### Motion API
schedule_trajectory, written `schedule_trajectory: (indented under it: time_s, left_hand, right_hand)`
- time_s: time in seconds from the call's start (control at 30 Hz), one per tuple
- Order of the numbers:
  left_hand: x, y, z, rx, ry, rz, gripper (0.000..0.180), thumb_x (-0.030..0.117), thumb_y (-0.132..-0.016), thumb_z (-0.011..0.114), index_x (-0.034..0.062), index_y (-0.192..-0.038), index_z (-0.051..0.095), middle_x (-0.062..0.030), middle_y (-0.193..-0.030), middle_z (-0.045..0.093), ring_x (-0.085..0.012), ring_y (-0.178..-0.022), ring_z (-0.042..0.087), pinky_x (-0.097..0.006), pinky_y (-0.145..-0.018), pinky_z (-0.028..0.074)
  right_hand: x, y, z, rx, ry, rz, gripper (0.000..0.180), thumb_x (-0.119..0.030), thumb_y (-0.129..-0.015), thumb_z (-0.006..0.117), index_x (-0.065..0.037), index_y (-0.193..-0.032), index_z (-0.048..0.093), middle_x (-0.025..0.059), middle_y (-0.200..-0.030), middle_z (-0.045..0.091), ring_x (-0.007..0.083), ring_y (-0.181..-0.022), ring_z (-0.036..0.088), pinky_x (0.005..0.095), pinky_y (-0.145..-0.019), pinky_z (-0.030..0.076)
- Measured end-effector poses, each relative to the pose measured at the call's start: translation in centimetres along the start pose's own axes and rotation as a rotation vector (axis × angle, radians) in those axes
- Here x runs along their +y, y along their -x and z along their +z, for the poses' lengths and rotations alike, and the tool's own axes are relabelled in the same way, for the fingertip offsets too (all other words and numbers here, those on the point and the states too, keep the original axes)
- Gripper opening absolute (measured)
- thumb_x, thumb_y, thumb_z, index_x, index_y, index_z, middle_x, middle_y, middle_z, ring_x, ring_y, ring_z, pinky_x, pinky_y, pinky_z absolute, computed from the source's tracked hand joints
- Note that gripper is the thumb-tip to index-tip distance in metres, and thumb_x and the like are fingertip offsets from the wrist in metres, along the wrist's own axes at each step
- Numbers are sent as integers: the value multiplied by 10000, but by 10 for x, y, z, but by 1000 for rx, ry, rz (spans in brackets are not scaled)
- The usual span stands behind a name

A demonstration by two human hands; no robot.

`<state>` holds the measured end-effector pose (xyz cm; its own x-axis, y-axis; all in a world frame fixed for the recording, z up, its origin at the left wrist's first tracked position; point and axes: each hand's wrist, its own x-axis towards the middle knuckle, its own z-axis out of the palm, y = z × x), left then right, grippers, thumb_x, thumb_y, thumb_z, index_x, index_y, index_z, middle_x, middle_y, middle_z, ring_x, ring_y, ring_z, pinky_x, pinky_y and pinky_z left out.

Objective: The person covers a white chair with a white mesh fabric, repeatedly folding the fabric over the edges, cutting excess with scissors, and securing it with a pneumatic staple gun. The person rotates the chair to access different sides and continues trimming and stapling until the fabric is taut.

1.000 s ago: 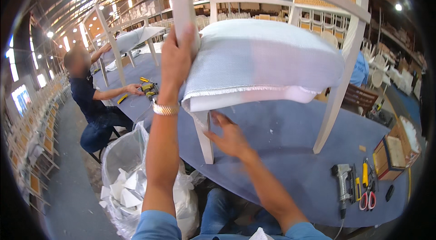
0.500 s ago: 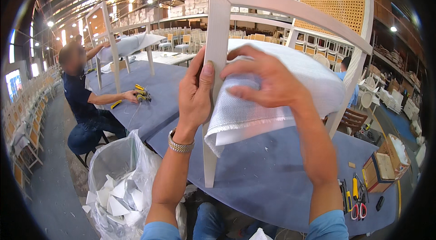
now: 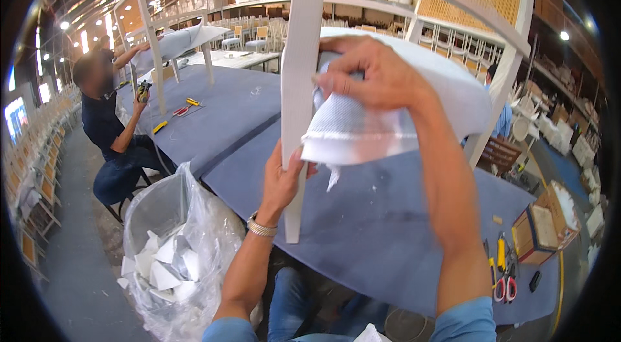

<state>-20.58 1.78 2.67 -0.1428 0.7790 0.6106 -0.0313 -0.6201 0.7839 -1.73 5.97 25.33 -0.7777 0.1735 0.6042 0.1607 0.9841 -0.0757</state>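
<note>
Pale fabric on the chair at centre frame touches the bent right hand, its grip unclear, while the left hand, lower down, clasps the near leg.

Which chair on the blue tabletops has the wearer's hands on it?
The nearer chair, centre-right: left hand at its leg, right hand at the seat fabric. The other chair stands farther left, by a co-worker.

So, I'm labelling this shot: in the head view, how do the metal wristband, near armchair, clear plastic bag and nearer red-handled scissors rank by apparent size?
1. Near armchair
2. Clear plastic bag
3. Metal wristband and nearer red-handled scissors: too alike to rank
</note>
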Motion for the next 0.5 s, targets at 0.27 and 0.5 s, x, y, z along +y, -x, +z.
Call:
schedule_trajectory:
  time_s: [0.27,0.5]
  left_hand:
    - [-5,2,51,82,-224,257,541,260,-981,608,-16,-1413,435,-181,-1256,589,-234,-1106,594,-350,-947,472]
    - [56,3,52,396,-405,462,366,170,-1050,466,-78,-1299,569,-155,-1178,655,-215,-1032,628,-370,-924,508]
  right_hand:
    - [1,60,-17,287,-398,78,271,-271,-904,703,-51,-760,770,79,-899,744,188,-1104,624,339,-919,477]
    - [-77,231,41,333,-384,272,180,-206,-881,724,-59,-982,745,171,-1202,684,312,-1134,647,381,-961,496]
